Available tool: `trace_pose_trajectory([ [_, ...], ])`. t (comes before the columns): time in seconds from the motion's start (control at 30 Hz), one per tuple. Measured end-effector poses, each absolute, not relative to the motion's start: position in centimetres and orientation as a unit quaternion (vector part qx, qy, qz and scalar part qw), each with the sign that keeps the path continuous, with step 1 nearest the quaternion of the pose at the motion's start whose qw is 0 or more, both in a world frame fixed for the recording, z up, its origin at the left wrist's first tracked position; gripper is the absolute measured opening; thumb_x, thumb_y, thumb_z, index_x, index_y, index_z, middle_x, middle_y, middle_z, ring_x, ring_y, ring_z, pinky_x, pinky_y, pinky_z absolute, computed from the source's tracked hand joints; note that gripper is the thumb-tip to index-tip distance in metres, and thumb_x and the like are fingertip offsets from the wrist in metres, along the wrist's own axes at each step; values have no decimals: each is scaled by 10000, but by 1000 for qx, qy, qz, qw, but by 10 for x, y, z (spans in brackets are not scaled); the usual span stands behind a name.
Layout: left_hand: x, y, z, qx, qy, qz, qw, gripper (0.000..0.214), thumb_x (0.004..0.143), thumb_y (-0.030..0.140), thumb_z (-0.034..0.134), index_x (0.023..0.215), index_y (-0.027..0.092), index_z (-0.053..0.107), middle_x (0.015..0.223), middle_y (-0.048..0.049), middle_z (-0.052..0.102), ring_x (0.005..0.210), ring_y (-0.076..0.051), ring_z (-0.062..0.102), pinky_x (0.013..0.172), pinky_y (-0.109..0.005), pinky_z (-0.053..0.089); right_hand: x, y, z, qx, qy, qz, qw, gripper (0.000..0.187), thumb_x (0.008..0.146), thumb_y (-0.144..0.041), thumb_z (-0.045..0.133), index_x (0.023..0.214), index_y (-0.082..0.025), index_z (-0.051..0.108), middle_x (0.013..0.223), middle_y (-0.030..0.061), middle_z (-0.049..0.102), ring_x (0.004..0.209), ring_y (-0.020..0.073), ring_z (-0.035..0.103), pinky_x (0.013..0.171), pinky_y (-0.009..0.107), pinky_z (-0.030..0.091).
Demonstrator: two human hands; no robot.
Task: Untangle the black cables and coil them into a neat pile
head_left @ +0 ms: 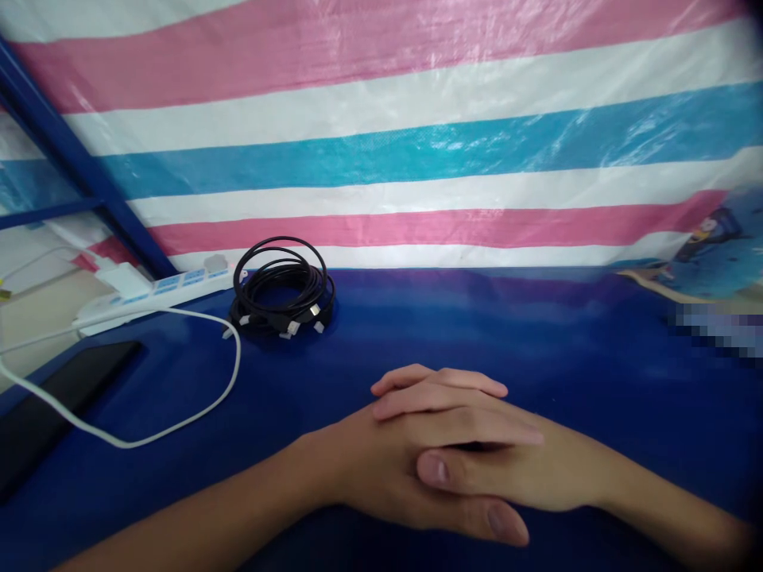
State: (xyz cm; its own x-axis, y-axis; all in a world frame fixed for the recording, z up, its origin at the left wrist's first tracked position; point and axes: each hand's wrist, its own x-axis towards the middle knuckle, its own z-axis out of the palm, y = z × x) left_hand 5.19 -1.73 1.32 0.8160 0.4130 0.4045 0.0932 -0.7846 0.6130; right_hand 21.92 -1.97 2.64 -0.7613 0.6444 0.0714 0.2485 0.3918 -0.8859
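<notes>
My left hand [370,470] and my right hand [528,469] are clasped together over the blue tabletop [596,373], in the lower middle of the view. Their fingers interlace, and both thumbs lie on the near side, the left one below the right. Each hand is closed on the other, and no object shows between them; the palms are hidden. Beyond them, to the left, lies a coil of black cable [280,298] with several USB-type plugs. A white cable [235,365] loops over the table at the left.
A white power strip [160,294] with a white plug-in adapter [124,280] lies at the back left. Nearer is a flat black object [65,397]. A blue frame post [77,159] and a striped plastic sheet [381,159] stand behind. Something blurred lies at the right edge.
</notes>
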Motion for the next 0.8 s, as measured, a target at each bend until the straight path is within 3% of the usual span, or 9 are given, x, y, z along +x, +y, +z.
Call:
trace_pose_trajectory([
  [0.17,51,-23,19,910,180,257,272,416,841,360,589,1228,208,565,1285,12,586,1340,-232,385,1078,-378,413,219,-21,27,-236,-812,499,187,409,882,-357,568,1290,-368,534,1358,-21,519,1350,147,342,1084,342,369],
  [0.3,52,-21,18,915,171,242,274,521,762,364,688,1251,242,557,1278,21,594,1349,-242,374,1106,-348,382,219,-19,26,-239,-808,511,171,382,881,-358,562,1262,-383,558,1372,-45,509,1353,157,342,1102,363,345],
  [0.43,52,-19,15,913,179,229,288,541,776,385,673,1281,249,536,1292,15,585,1334,-259,395,1069,-392,439,220,-17,24,-234,-801,516,192,419,859,-324,594,1244,-480,541,1345,-85,526,1362,156,332,1088,365,372],
  [0.53,52,-19,15,906,160,238,311,569,738,326,722,1264,208,542,1271,12,602,1319,-219,419,1075,-324,433,221,-18,23,-252,-798,513,190,457,843,-323,610,1232,-545,520,1369,-108,498,1352,157,358,1072,340,396],
  [0.67,52,-20,19,907,152,270,286,572,680,227,767,1209,151,564,1278,-23,592,1330,-164,398,1113,-243,343,221,-18,24,-282,-789,518,174,422,841,-348,602,1209,-546,544,1379,-100,490,1342,175,380,1080,348,389],
  [0.8,53,-20,21,910,163,243,296,538,720,284,736,1222,211,556,1295,16,583,1310,-187,433,1101,-274,375,221,-18,22,-283,-783,522,187,410,832,-338,616,1193,-527,568,1371,-84,502,1349,194,372,1070,367,407],
])
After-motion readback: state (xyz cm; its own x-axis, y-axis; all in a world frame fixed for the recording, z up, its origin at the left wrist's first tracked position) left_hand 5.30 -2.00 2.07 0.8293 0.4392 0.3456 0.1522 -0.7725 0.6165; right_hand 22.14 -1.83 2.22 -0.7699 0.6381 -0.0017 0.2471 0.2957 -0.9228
